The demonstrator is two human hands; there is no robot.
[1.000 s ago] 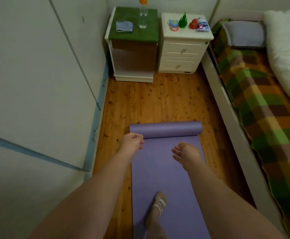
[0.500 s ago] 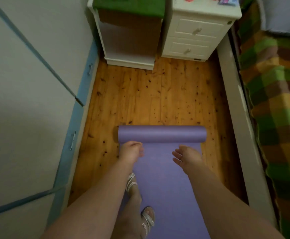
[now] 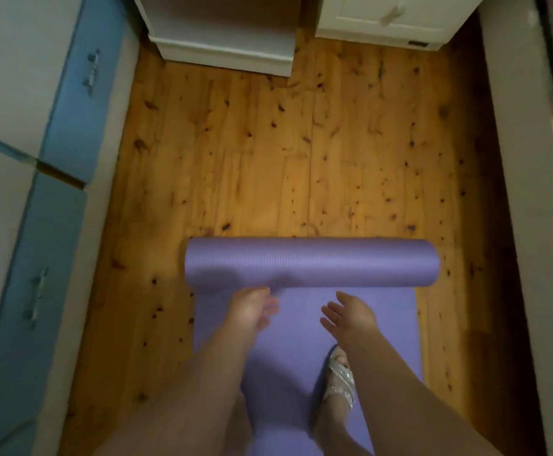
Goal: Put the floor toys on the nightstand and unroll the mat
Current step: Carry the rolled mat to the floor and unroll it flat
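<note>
A purple mat [image 3: 311, 266] lies on the wooden floor, half unrolled, its rolled part lying crosswise in the middle of the view. The flat part runs back under my feet. My left hand [image 3: 252, 307] sits just behind the roll's left half, fingers loosely curled and holding nothing. My right hand [image 3: 349, 312] hovers over the flat mat a little behind the roll, palm turned inward with fingers apart. The white nightstand [image 3: 390, 19] shows only its lowest drawer at the top right. No toys are in view.
A second white cabinet [image 3: 225, 44] stands at the top centre. Grey wardrobe doors with blue edging [image 3: 74, 103] run along the left. The bed frame side [image 3: 525, 192] runs along the right. A foot in a silver sandal [image 3: 339, 378] stands on the mat.
The view has tilted down, so the nightstand top and toys have left the frame. I have stepped forward, and both hands stay just behind the roll, which lies nearer the cabinets.
</note>
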